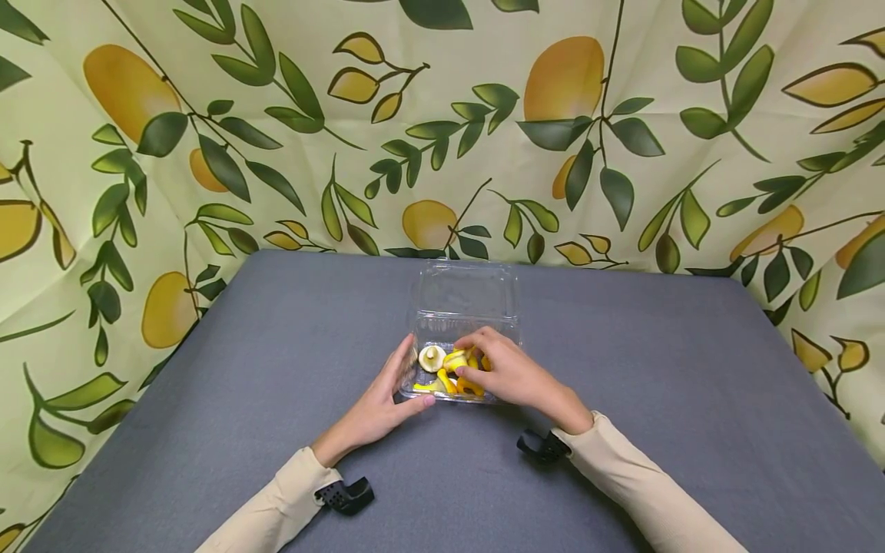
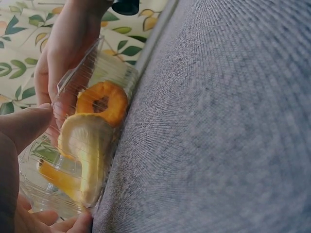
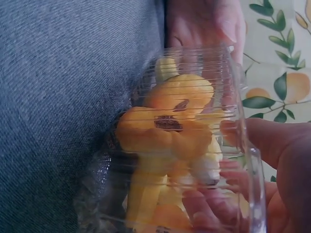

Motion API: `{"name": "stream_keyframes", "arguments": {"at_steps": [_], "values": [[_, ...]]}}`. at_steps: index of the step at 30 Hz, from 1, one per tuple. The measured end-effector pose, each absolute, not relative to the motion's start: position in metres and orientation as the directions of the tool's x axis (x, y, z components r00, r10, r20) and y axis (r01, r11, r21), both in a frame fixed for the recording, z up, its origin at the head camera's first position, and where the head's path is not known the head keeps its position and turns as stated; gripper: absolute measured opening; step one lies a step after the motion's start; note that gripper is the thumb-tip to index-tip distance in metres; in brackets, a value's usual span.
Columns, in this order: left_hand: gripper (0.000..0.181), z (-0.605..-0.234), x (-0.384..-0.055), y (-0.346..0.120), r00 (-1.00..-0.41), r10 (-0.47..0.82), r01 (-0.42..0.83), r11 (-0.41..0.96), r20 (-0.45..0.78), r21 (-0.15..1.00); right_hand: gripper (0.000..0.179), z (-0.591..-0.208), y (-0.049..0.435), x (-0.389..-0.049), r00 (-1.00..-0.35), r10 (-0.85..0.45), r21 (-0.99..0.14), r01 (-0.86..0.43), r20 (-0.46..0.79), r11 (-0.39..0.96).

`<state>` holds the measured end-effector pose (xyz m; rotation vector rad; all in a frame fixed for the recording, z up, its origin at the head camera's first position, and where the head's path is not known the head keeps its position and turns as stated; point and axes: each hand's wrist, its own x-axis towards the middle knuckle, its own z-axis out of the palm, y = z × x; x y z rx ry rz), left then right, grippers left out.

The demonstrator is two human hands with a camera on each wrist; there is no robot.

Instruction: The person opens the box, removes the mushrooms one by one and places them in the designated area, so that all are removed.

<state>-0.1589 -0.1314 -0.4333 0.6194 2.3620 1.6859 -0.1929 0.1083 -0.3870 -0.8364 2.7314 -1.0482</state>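
Observation:
A clear plastic clamshell container (image 1: 466,326) stands with its lid raised at the back. Inside lie several yellow, orange and white mushroom-shaped pieces. One is a round white piece (image 1: 432,359) with a central stem; an orange piece (image 2: 103,103) has a dark hollow, and beside it is a pale yellow piece (image 2: 86,145). My left hand (image 1: 379,401) grips the container's left side, thumb at the front rim, fingers along the wall. Reaching in from the right, my right hand (image 1: 508,369) pinches a yellow piece (image 1: 455,361) between thumb and fingers. Its palm hides part of the contents.
A grey cloth-covered table (image 1: 276,330) spreads around the container. Behind and at the sides hangs a curtain (image 1: 429,177) printed with leaves and orange fruit. Black bands (image 1: 346,495) sit at both wrists.

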Motion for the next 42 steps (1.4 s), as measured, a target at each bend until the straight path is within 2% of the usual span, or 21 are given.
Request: {"name": "stream_keyframes", "arguments": {"at_steps": [9,25,35,42], "values": [[0.094,-0.4337,-0.1589,-0.1321,-0.901,0.423,0.227,0.268,0.097,0.936,0.036,-0.3877,0.1065,-0.1917,-0.842,-0.528,-0.566,-0.490,0.111,0.663],[0.094,-0.4348,-0.1593,-0.1324,-0.905,0.414,0.220,0.254,0.099,0.942,0.034,-0.3895,0.1040,-0.1923,-0.842,-0.530,-0.516,-0.497,0.095,0.697],[0.094,-0.4343,-0.1590,-0.1326,-0.905,0.415,0.215,0.255,0.094,0.943,0.036,-0.3882,0.1033,-0.1931,-0.849,-0.525,-0.514,-0.477,0.059,0.713],[0.094,-0.4346,-0.1592,-0.1324,-0.903,0.417,0.222,0.241,0.106,0.945,0.029,-0.3894,0.1056,-0.1922,-0.860,-0.500,-0.611,-0.452,0.104,0.650]]}}
